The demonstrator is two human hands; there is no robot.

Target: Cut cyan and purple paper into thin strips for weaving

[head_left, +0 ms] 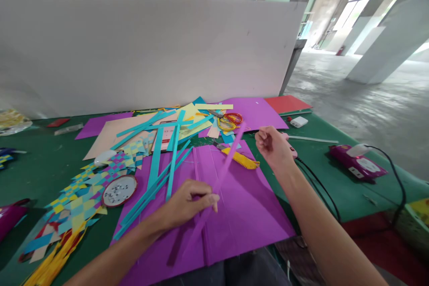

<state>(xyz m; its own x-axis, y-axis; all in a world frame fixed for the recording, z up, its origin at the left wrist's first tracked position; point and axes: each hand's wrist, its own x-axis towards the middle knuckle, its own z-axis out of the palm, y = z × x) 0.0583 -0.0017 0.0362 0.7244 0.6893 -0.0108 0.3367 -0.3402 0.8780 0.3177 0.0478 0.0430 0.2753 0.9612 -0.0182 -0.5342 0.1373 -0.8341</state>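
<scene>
Between the thumb and fingers of my left hand (192, 201), a long purple paper strip (228, 165) is pinched, slanting up and away. Below it lies a large purple sheet (244, 210), with narrow strips along its middle. My right hand (273, 146) is raised at the sheet's right, fingers curled closed; whatever they may hold is hidden. Just behind its wrist shows part of a pink glue gun (291, 148). A yellow utility knife (243, 159) lies on the sheet between the hands. Teal strips (172, 156) cross the sheet's left side.
Scissors (231, 119), a phone (164, 136) and paper sheets lie further back. A dish of small beads (119, 190) sits beside woven paper pieces (80, 199) at left. On the right, a power strip (357, 163) and black cable rest near the table edge. A white panel (150, 53) stands behind.
</scene>
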